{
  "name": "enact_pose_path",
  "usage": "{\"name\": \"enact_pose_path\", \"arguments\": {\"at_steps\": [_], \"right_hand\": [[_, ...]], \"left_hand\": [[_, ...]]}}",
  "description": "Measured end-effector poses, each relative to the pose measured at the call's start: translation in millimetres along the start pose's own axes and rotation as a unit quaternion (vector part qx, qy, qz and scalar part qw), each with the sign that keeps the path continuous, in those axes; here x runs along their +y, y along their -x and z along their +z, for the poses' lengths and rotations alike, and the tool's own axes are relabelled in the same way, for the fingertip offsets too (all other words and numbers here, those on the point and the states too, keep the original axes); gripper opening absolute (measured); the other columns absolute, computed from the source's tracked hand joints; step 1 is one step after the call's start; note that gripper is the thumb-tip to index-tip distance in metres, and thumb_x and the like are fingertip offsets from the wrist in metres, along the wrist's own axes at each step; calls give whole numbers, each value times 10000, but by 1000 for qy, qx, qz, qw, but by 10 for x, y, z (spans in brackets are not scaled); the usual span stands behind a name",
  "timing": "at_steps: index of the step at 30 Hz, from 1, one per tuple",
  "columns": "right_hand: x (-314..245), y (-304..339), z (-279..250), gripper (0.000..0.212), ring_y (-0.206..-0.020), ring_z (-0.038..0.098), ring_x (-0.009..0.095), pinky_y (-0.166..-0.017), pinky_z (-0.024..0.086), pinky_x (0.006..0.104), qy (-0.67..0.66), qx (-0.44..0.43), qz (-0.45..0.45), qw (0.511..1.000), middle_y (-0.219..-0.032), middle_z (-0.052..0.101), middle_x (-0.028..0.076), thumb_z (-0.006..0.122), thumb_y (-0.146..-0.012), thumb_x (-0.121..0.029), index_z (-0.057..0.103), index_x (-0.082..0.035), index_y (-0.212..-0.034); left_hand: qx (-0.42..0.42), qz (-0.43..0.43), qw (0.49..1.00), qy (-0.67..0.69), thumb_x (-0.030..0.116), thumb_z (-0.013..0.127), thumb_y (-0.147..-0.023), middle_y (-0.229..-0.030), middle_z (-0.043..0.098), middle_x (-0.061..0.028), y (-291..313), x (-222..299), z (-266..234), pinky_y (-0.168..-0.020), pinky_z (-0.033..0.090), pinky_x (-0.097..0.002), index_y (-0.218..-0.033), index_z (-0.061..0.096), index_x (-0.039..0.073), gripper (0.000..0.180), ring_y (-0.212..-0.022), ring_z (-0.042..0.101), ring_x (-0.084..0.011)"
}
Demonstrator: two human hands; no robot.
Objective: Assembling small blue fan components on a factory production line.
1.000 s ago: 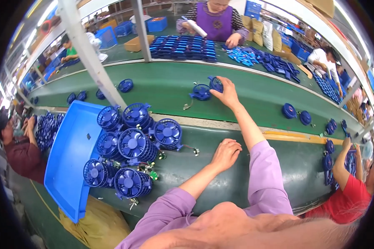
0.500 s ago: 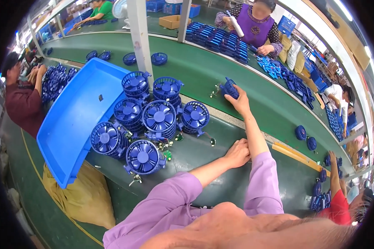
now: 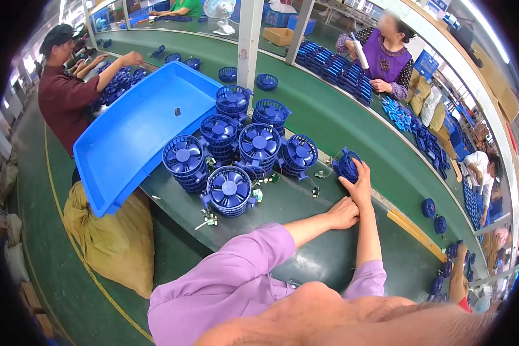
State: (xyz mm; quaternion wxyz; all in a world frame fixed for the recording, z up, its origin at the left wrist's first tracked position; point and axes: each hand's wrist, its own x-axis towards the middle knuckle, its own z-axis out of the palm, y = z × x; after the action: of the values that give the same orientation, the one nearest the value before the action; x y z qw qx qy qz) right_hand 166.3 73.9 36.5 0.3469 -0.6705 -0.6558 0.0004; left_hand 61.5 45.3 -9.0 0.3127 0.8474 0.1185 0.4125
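Thumb and fingers of my right hand [image 3: 360, 185] grip a small round blue fan [image 3: 347, 166] by its cage, at the bench edge beside the green belt. Small wired parts stick out to the fan's left. My left hand [image 3: 343, 213] is curled closed on the dark green bench [image 3: 282, 210], against my right wrist; whatever its fingers may hold is hidden. To the left stand several stacks of the same fans, including a front stack [image 3: 229, 190], a middle one [image 3: 259, 144] and a right one [image 3: 300, 153]. Small green circuit boards [image 3: 258, 196] on wires lie around them.
A large blue tray [image 3: 138, 138] slants beside the stacks, above a tan sack [image 3: 112, 242]. A white post [image 3: 248, 46] rises behind the stacks. Beyond runs a green conveyor belt [image 3: 323, 124] with fans on it. A wooden strip [image 3: 415, 233] edges the bench; co-workers sit around.
My right hand has drawn the fan from over the belt back to the bench edge, close to my left hand. The view has shifted left. A co-worker at left now reaches over a heap of parts.
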Motion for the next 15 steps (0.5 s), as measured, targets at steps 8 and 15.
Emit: {"name": "enact_pose_path", "arguments": {"at_steps": [8, 15], "right_hand": [[86, -6, 104, 742, -1245, 445, 392, -1039, 392, 426, -17, 36, -6, 999, -1353, 429, 230, 837, -656, -247, 508, -122, -1309], [309, 90, 248, 710, -1231, 438, 371, -1061, 340, 443, -47, 58, -56, 996, -1298, 485, 200, 813, -681, -214, 499, -83, -1304]], "left_hand": [[-31, -22, 999, 18, 90, 636, -673, -850, 672, -168, -63, 35, -115, -748, 481, -490, -792, 683, 45, 135, -859, 624, -373], [5, 37, 999, 8, 175, 655, -726, -911, 665, -172, 132, 16, 32, -768, 478, -479, -832, 689, 65, 156, -894, 603, -386]]}}
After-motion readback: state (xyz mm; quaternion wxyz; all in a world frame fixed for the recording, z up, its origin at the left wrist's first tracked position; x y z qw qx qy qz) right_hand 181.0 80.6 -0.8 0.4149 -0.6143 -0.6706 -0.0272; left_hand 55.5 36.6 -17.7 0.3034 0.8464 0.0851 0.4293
